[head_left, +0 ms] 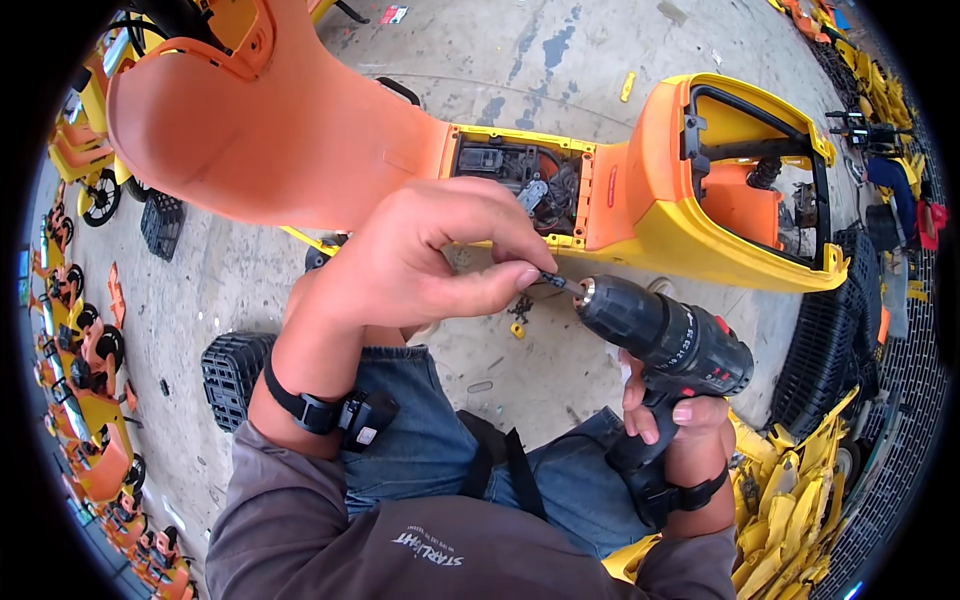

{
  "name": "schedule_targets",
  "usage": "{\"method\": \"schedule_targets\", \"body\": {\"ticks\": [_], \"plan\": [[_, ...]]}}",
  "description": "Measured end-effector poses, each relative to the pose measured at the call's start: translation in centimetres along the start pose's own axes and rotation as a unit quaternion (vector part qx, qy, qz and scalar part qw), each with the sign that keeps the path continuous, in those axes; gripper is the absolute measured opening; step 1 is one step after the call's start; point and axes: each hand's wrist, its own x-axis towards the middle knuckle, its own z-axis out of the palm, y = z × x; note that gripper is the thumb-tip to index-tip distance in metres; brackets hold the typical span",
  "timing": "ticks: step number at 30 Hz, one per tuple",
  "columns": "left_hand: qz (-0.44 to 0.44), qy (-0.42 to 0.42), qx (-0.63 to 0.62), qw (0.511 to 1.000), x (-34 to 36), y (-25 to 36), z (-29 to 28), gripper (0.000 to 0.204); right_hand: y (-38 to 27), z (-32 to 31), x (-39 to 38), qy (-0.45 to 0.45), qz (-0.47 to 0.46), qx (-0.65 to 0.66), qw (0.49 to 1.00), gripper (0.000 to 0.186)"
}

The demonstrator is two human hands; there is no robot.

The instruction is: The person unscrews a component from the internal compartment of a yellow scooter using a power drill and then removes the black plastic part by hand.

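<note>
My left hand (pixel 430 265) is closed in a pinch on a small dark piece (pixel 553 279), perhaps a screw, at the tip of the drill's bit. My right hand (pixel 675 410) grips a black cordless drill (pixel 655 335) with red details, its nose pointing up and to the left. Above both hands lies an orange and yellow scooter body (pixel 670 230), with an uncovered middle compartment (pixel 515 170) holding dark parts and cables. My left hand hides part of that compartment's lower left edge.
Rows of orange and yellow scooters (pixel 100 410) line the left. Yellow panels (pixel 780 490) are piled at lower right, beside black slatted parts (pixel 820 350). A black ribbed block (pixel 230 380) sits by my left arm. A small yellow piece (pixel 518 330) lies on the floor.
</note>
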Motion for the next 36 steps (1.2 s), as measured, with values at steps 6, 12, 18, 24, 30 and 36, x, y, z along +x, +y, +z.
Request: {"method": "schedule_targets", "body": {"ticks": [6,12,18,24,30,36], "plan": [[-0.008,-0.015,0.001,1.0,-0.2,-0.3,-0.1,0.009,-0.2,-0.2,0.2,-0.021,0.014,0.012,1.0,0.069],[-0.063,-0.011,-0.089,0.994,-0.3,-0.7,0.3,0.012,-0.1,-0.5,0.2,-0.058,0.017,0.037,0.997,0.069],[-0.166,-0.008,-0.323,0.931,0.1,-0.5,1.7,0.021,-0.1,-0.5,0.4,-0.074,0.008,0.046,0.996,0.067],[-0.16,-0.017,-0.538,0.828,-0.3,-2.7,4.4,0.014,-0.1,-0.2,0.7,-0.061,-0.03,0.012,0.998,0.069],[-0.166,0.068,-0.596,0.783,0.0,-2.8,6.1,0.008,1.0,0.1,1.0,-0.044,-0.06,0.068,0.995,0.078],[-0.256,0.102,-0.383,0.882,-0.6,-3.3,7.7,0.007,1.2,1.7,1.3,0.01,-0.14,0.107,0.984,0.077]]}}
